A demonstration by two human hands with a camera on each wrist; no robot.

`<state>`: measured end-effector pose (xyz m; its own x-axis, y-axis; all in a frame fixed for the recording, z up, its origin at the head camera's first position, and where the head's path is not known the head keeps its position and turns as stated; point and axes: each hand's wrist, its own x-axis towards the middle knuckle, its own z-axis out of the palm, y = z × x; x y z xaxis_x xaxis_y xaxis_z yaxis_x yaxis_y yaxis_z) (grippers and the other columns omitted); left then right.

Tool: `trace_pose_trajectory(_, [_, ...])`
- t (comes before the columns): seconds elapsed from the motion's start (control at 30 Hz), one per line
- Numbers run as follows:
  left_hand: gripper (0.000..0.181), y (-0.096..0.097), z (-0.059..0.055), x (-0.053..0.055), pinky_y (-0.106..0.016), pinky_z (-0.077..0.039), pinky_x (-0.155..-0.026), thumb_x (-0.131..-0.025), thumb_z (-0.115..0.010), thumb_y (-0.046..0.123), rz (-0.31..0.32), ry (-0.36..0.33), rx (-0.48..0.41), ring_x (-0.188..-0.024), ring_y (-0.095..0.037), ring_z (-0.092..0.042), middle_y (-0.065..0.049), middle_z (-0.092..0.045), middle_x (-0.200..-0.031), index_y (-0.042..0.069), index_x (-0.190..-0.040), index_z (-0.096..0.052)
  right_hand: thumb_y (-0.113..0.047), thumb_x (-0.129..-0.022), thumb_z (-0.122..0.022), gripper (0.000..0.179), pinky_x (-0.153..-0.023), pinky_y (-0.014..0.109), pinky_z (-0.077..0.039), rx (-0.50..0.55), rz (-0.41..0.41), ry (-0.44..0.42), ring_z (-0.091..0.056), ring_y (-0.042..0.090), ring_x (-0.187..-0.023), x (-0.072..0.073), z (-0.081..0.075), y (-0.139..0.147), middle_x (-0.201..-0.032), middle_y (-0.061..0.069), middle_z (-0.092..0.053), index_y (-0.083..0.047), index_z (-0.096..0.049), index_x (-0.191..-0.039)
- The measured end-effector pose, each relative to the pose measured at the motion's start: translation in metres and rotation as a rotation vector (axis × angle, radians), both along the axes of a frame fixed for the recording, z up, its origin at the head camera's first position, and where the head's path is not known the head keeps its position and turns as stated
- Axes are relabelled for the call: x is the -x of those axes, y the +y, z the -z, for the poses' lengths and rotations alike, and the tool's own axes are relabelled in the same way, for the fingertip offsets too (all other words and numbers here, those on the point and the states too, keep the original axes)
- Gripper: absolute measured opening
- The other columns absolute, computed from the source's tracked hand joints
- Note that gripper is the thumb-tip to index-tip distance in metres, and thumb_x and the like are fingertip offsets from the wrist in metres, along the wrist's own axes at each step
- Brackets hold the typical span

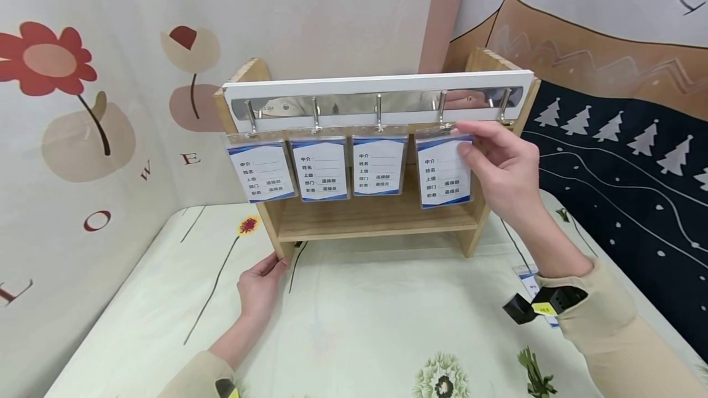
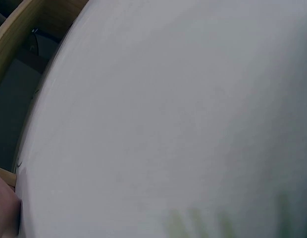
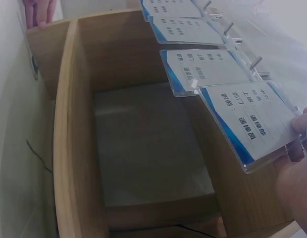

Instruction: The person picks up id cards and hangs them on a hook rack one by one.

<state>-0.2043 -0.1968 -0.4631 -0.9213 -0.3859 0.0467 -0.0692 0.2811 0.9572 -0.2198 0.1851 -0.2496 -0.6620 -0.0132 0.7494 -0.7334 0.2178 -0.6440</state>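
My right hand (image 1: 506, 167) pinches the upper right edge of an ID badge (image 1: 444, 171) in a clear sleeve, right at the fourth hook (image 1: 442, 106) from the left. Three more badges hang from the hooks to its left, among them one (image 1: 378, 164) on the middle hook. The hooks sit on a metal strip along the white front board of a wooden shelf (image 1: 376, 217). Low on the left, my left hand (image 1: 260, 287) holds the foot of the shelf's left side panel; its fingers (image 3: 42, 12) lie over the panel's edge in the right wrist view.
Another badge (image 1: 529, 283) lies on the pale flowered cloth (image 1: 359, 300), partly hidden behind the right wrist's camera. The rightmost hook (image 1: 504, 103) carries no badge. Printed curtains (image 1: 332, 17) stand behind the shelf and to both sides.
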Motion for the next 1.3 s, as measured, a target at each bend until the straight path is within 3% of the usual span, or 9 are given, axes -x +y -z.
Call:
trace_pose_trajectory(0.33, [0.036,0.0000,-0.0005,-0.0006,-0.004,-0.048,-0.075,-0.099,-0.069,0.012,0.003,0.000,-0.003,-0.116,-0.026,-0.064,-0.022,-0.067,-0.124,-0.003,-0.131,-0.066,0.013,-0.096,-0.061,0.035,-0.103,0.023,-0.048,0.031,-0.021,-0.020,-0.065,0.019,-0.112,-0.0003,-0.0040,-0.0002,-0.121,0.006,-0.069,0.002,-0.070,-0.127])
trace_pose_trajectory(0.6, [0.036,-0.0003,-0.0015,-0.0015,-0.005,-0.049,-0.075,-0.099,-0.069,0.014,0.008,0.007,0.010,-0.111,-0.022,-0.066,-0.021,-0.068,-0.123,-0.002,-0.131,-0.067,0.006,-0.098,-0.063,0.032,-0.100,0.020,-0.049,0.037,-0.019,-0.099,-0.065,0.015,-0.112,-0.0033,-0.0069,0.0002,-0.125,0.002,-0.070,0.001,-0.069,-0.129])
trace_pose_trajectory(0.9, [0.036,-0.0002,-0.0020,-0.0019,-0.005,-0.049,-0.075,-0.100,-0.068,0.013,0.014,0.001,0.006,-0.111,-0.020,-0.066,-0.020,-0.068,-0.124,-0.002,-0.133,-0.066,0.003,-0.100,-0.061,0.034,-0.099,0.018,-0.048,-0.071,0.035,-0.132,-0.062,0.014,-0.115,-0.0064,-0.0095,0.0039,-0.128,0.001,-0.068,-0.001,-0.067,-0.134])
trace_pose_trajectory(1.1, [0.036,0.0006,-0.0021,-0.0014,-0.005,-0.049,-0.074,-0.099,-0.069,0.012,0.010,0.005,0.008,-0.110,-0.019,-0.066,-0.021,-0.068,-0.124,-0.002,-0.132,-0.066,0.000,-0.102,-0.061,0.036,-0.102,0.019,-0.046,-0.107,0.029,-0.178,-0.061,0.013,-0.121,-0.0028,-0.0075,0.0041,-0.133,0.006,-0.065,-0.003,-0.064,-0.138])
trace_pose_trajectory(1.3, [0.037,0.0004,-0.0019,-0.0022,-0.005,-0.049,-0.075,-0.099,-0.069,0.013,0.009,-0.004,0.003,-0.112,-0.019,-0.066,-0.020,-0.068,-0.125,-0.002,-0.133,-0.066,0.006,-0.100,-0.061,0.039,-0.100,0.018,-0.048,-0.089,0.029,-0.130,-0.060,0.013,-0.112,0.0022,-0.0028,0.0011,-0.126,0.002,-0.064,-0.003,-0.065,-0.137])
